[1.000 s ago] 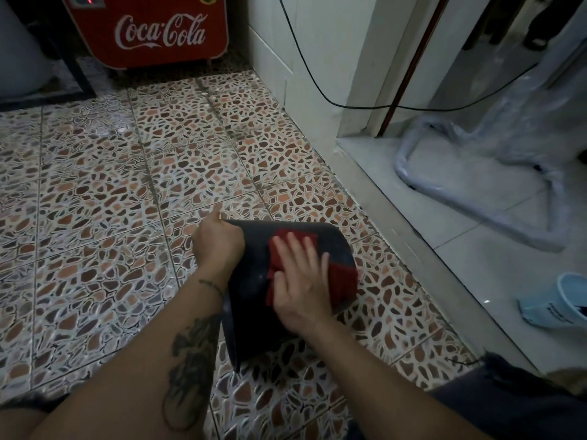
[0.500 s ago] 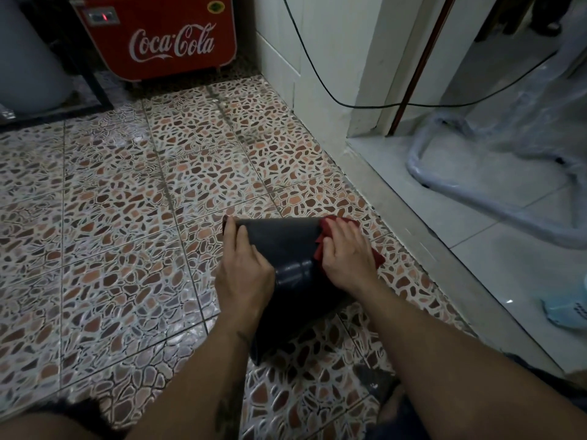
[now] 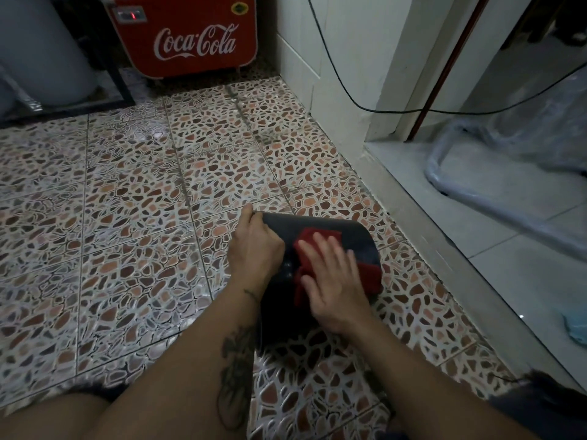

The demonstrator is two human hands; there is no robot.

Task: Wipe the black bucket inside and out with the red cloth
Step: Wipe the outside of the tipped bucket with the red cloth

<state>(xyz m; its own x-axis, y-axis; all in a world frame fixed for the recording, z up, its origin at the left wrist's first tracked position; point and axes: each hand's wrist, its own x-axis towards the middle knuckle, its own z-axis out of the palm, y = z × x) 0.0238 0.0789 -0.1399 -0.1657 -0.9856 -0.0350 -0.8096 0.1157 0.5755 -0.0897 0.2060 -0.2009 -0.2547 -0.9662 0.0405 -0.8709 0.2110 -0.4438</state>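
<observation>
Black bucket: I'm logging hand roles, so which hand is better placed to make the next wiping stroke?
Right. The right hand lies flat on the red cloth against the black bucket, while the left hand grips its edge, steadying it.

Black bucket point(image 3: 317, 225), dark and plain, with a dull grey sheen along its upper side. Red cloth point(image 3: 306, 238) across it, a solid bright red with no print. Under both, the floor tiles point(image 3: 143, 217) carry a pebble mosaic: brown, tan, salmon and dark maroon patches, all outlined in white. At the top, a red cooler point(image 3: 187, 36) with white Coca-Cola script, a small yellow badge and a tiny red digit lit on a grey panel. A black cable point(image 3: 349, 100) loops across the off-white wall point(image 3: 355, 42). On the right, pale grey-white floor point(image 3: 524, 268), plain. A dark tattoo point(image 3: 235, 376) marks the left forearm. A pale blue thing point(image 3: 576, 328) shows at the right edge, too cropped to name.
</observation>
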